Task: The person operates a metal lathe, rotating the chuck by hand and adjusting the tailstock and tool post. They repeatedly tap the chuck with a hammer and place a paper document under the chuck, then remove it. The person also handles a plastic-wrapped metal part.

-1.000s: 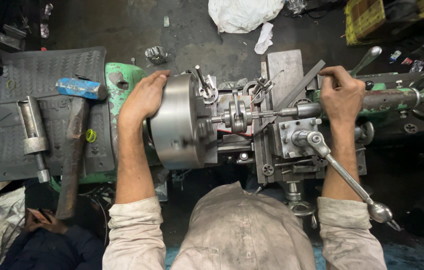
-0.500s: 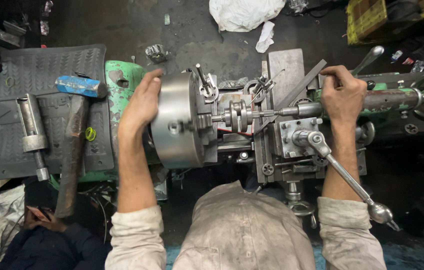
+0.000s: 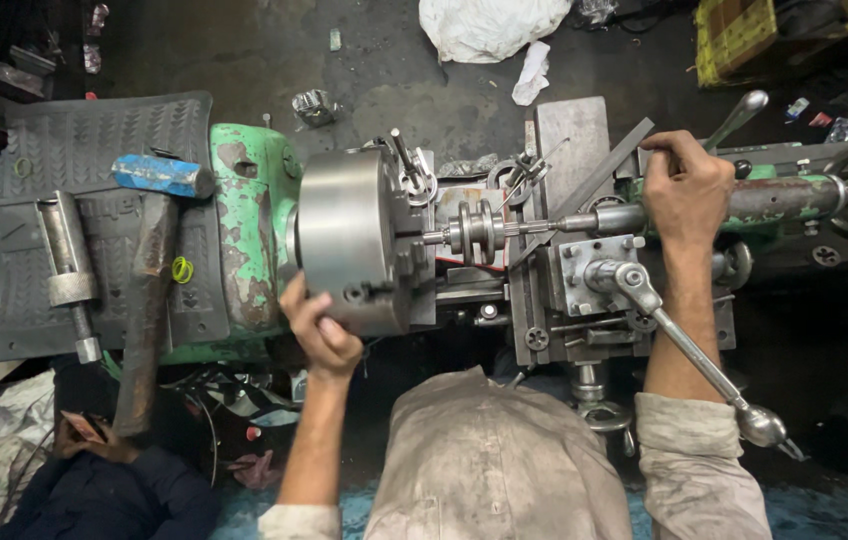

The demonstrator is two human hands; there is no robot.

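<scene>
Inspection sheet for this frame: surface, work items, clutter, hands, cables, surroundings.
Surface: green lathe with chipped paint; black rubber mat on its headstock end.
Job's things: round steel chuck gripping a small stepped workpiece; tailstock barrel in line with it.
Clutter: hammer with blue head and steel chuck key on the mat.
Grippers: left hand grips the near rim of the chuck; right hand rests on the tailstock barrel.
Cables: loose wires below the headstock.
Surroundings: dark floor, white cloth, another person's hand at lower left.
</scene>
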